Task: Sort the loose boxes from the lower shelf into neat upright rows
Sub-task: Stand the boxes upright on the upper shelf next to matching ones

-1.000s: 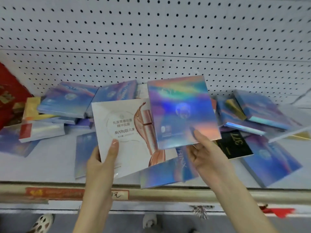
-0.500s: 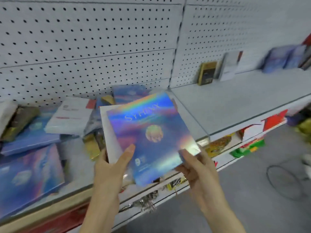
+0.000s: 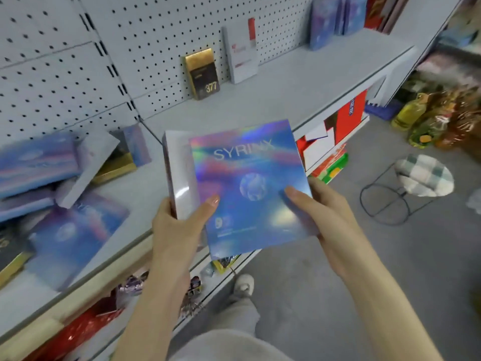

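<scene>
A holographic blue box marked SYRINX [image 3: 250, 183] is held upright in front of the shelf edge, stacked over a white box [image 3: 178, 175] behind it. My left hand [image 3: 177, 227] grips the left edge of both, thumb on the front. My right hand [image 3: 320, 212] holds the SYRINX box by its lower right edge. Loose holographic boxes [image 3: 39, 162] lie jumbled on the shelf at the left. On the right shelf section [image 3: 286, 87], a black-and-gold box marked 377 [image 3: 202, 73], a white box [image 3: 242, 52] and blue boxes [image 3: 335, 18] stand upright against the pegboard.
A round stool with a checked cushion [image 3: 423, 174] stands on the grey floor at right. Bottles and bags [image 3: 442, 118] sit beyond it. Red and green packages [image 3: 335, 142] fill the shelf below. My shoe [image 3: 244, 285] is near the shelf base.
The view has swung right from the jumbled pile toward the right shelf section. Both boxes went from side by side to stacked, and both hands carry them rightward.
</scene>
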